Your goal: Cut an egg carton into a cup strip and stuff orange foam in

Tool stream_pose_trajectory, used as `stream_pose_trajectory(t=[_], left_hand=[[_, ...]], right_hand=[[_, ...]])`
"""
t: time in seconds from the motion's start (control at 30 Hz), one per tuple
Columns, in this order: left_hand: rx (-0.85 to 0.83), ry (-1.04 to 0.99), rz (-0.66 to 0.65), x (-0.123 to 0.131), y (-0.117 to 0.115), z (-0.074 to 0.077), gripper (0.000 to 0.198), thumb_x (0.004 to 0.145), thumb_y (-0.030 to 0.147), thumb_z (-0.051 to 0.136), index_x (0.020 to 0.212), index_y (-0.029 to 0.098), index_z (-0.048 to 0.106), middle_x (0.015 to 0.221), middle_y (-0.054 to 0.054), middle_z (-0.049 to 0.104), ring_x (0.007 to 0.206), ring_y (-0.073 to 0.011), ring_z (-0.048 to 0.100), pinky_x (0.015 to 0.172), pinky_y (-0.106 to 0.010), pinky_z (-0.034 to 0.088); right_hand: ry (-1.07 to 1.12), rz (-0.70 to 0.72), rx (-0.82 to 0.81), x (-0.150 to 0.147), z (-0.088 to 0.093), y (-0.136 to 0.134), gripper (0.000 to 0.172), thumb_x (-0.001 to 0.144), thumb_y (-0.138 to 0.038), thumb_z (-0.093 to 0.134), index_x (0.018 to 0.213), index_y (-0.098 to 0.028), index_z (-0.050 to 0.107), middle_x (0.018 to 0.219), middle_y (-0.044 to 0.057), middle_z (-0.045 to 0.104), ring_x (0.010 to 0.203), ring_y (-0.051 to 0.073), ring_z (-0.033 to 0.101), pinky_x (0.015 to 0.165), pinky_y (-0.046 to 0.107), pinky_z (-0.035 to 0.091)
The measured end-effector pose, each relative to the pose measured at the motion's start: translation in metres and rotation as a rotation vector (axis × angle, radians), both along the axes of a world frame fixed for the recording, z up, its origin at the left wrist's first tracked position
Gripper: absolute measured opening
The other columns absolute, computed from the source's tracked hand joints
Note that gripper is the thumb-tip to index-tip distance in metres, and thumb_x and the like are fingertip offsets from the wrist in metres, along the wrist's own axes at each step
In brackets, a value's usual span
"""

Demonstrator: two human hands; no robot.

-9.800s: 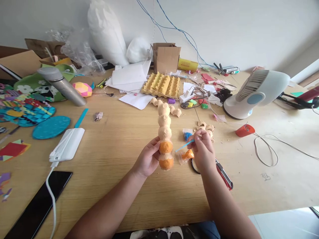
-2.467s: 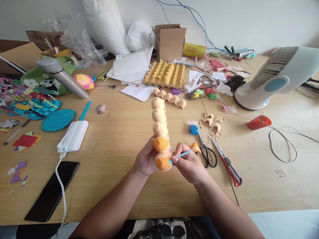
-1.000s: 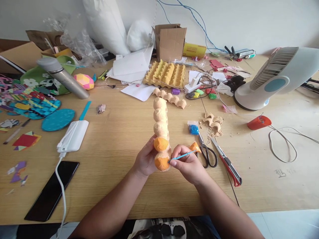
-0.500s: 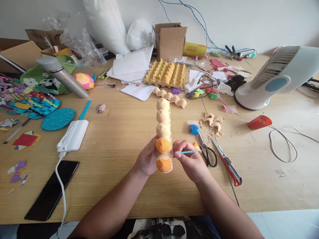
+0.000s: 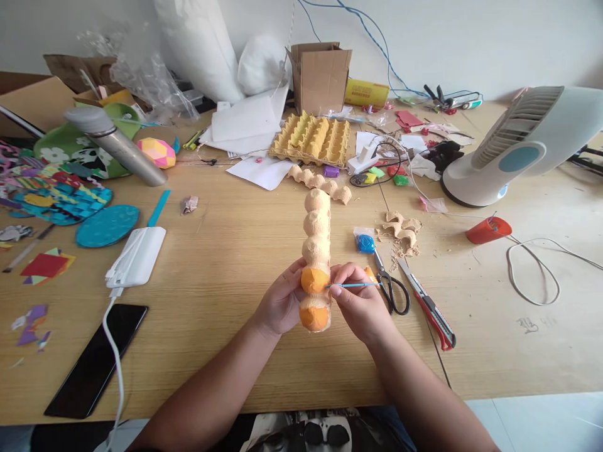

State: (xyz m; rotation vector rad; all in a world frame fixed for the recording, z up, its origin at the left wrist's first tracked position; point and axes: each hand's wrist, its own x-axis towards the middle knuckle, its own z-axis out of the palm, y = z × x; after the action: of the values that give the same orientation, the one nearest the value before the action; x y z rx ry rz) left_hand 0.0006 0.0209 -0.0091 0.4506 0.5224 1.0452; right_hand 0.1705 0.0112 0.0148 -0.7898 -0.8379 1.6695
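My left hand (image 5: 284,298) grips the near part of an egg carton strip (image 5: 317,248) from its left side. The strip is a row of several pale domes held above the table; the two nearest are covered in orange clay (image 5: 314,317). Between thumb and fingers, my right hand (image 5: 360,301) pinches a thin blue stick (image 5: 355,285). Its tip is at the right edge of the second orange dome, seemingly touching it. Just right of that hand lie an orange clay packet (image 5: 370,274), black-handled scissors (image 5: 393,292) and a red utility knife (image 5: 433,312).
A blue clay packet (image 5: 365,242) and cut carton scraps (image 5: 400,227) lie beyond the scissors. Farther back are another carton strip (image 5: 320,182) and a yellow egg tray (image 5: 308,139). A fan (image 5: 509,150) and orange cup (image 5: 488,230) stand right; a phone (image 5: 97,361) and power bank (image 5: 141,254) lie left.
The carton strip has shifted a little to the right and tilted slightly in my left hand. The blue stick's tip now meets the second orange dome's edge instead of the gap below it.
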Motion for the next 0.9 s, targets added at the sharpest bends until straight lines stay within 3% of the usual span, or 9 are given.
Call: stream_pose_trajectory(t=[0.13,0.3,0.9], left_hand=[[0.022,0.005,-0.010,0.0003,0.0002,0.0013,0.031,0.090,0.034,0.077,0.118,0.021,0.074,0.105,-0.007,0.073,0.099,-0.0228,0.070,0.088,-0.035,0.058],[0.018,-0.039,-0.034,0.0004,-0.0004,0.0015,0.025,0.093,0.037,0.076,0.114,0.023,0.076,0.098,-0.003,0.075,0.092,-0.0184,0.072,0.085,-0.030,0.058],[0.046,-0.031,-0.010,0.0023,0.0037,0.0039,0.028,0.092,0.045,0.076,0.106,0.021,0.077,0.093,-0.005,0.072,0.085,-0.0194,0.066,0.077,-0.031,0.053]], right_hand=[[0.043,0.020,-0.067,-0.0018,0.0027,-0.0006,0.037,0.075,-0.040,0.097,0.077,-0.024,0.064,0.086,0.000,0.070,0.080,0.017,0.062,0.075,0.031,0.049],[0.091,0.027,-0.117,-0.0018,0.0032,0.0001,0.037,0.073,-0.035,0.099,0.074,-0.023,0.064,0.080,-0.001,0.072,0.073,0.014,0.061,0.073,0.029,0.048],[0.109,0.108,-0.059,0.0025,0.0005,0.0025,0.033,0.078,-0.040,0.095,0.075,-0.023,0.067,0.088,0.001,0.072,0.079,0.017,0.060,0.077,0.031,0.047]])
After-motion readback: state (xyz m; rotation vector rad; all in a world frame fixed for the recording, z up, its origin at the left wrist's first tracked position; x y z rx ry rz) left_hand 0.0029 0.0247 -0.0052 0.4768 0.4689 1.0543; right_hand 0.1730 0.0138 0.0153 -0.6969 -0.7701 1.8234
